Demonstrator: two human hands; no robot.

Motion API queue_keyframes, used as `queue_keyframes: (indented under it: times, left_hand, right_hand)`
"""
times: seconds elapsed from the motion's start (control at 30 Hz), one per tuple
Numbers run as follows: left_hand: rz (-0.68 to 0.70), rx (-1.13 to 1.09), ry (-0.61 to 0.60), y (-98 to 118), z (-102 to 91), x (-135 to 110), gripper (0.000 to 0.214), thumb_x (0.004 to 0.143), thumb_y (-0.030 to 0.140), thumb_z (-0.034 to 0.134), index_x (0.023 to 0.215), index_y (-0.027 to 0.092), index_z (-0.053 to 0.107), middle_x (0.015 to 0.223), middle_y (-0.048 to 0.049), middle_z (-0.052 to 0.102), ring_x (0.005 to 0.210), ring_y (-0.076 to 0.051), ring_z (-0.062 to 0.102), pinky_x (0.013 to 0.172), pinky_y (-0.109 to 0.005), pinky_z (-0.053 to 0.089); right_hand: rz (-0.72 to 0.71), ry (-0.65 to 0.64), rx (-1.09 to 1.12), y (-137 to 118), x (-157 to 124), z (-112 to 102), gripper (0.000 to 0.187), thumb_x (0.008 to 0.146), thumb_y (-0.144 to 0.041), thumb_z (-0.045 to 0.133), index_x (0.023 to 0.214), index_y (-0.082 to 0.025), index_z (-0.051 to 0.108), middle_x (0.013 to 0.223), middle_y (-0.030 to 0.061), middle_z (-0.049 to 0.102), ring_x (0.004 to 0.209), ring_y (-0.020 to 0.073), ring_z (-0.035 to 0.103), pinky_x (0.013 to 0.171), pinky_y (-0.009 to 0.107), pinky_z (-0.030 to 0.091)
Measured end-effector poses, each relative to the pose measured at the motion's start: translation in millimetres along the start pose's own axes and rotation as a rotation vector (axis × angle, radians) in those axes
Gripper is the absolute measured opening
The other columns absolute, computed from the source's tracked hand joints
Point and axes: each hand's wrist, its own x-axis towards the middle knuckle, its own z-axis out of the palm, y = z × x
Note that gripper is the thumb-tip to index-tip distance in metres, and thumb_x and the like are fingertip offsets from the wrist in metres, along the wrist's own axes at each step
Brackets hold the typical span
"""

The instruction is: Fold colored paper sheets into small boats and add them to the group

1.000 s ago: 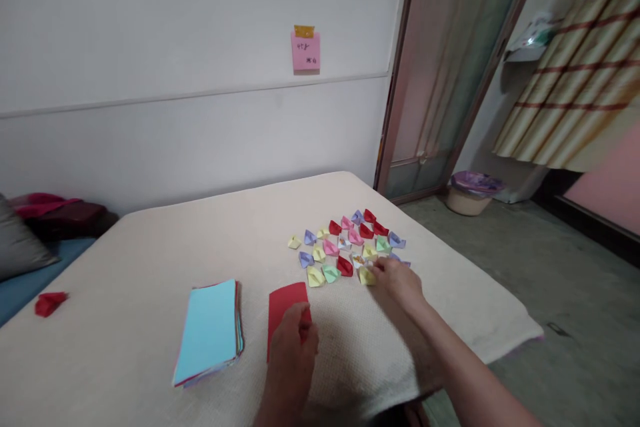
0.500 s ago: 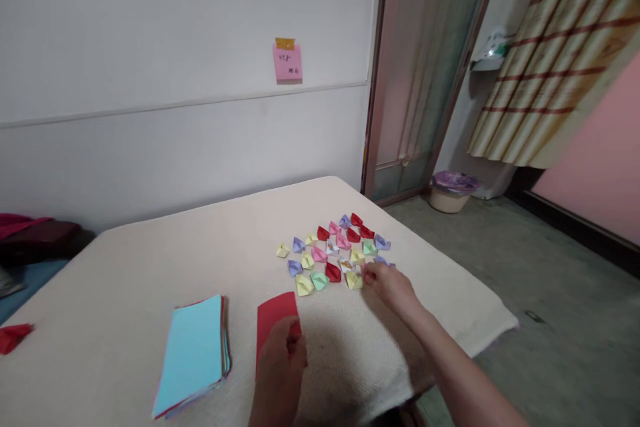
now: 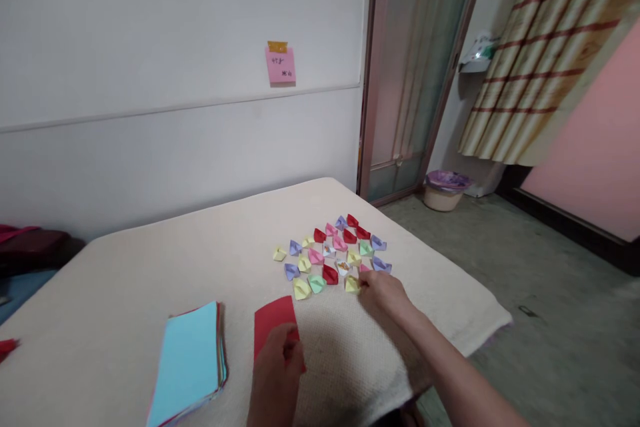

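Note:
My left hand (image 3: 280, 367) is closed on the edge of a red sheet of paper (image 3: 273, 320), which lies partly under it on the bed. To the right, my right hand (image 3: 385, 290) reaches to the front of a group of small folded paper boats. Its thumb and fingers pinch the right end of a yellow paper boat (image 3: 351, 284). A pink paper boat (image 3: 364, 268) shows just behind the fingertips, partly hidden. Beside these stand a red paper boat (image 3: 330, 274), a green paper boat (image 3: 317, 283) and several others in yellow, purple, pink and white.
A stack of coloured paper (image 3: 190, 353) with a light blue sheet on top lies left of my left hand. A red folded piece (image 3: 7, 348) is at the far left edge. A pink note (image 3: 281, 67) is taped to the wall. On the floor stands a lined bin (image 3: 444, 197).
My right hand has shifted slightly left, uncovering more of the purple boat behind it and part of the pink one. My left hand stays on the red sheet. The view has turned a little right.

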Motion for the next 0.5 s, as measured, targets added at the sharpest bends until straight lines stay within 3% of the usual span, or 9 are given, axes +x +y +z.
queue_keyframes:
  times: [0.27,0.5]
  left_hand:
    - [-0.016,-0.011,0.006,-0.9,-2.2,1.0,0.027,0.075,0.031,0.049,0.095,0.015,0.061,0.075,-0.0051,0.070,0.068,-0.021,0.067,0.061,-0.030,0.052]
    - [0.001,-0.002,0.031,-6.6,0.6,1.1,0.028,0.074,0.032,0.051,0.094,0.016,0.061,0.075,-0.0053,0.071,0.069,-0.022,0.067,0.061,-0.030,0.052]
  right_hand:
    - [0.002,0.002,0.061,1.0,2.2,-1.4,0.022,0.072,-0.011,0.053,0.081,-0.021,0.070,0.084,0.0048,0.071,0.080,0.0182,0.062,0.055,0.023,0.027]
    - [0.023,0.057,0.103,-1.3,3.3,-8.5,0.024,0.081,-0.017,0.046,0.089,-0.023,0.069,0.093,0.0042,0.070,0.086,0.0172,0.062,0.059,0.023,0.029]
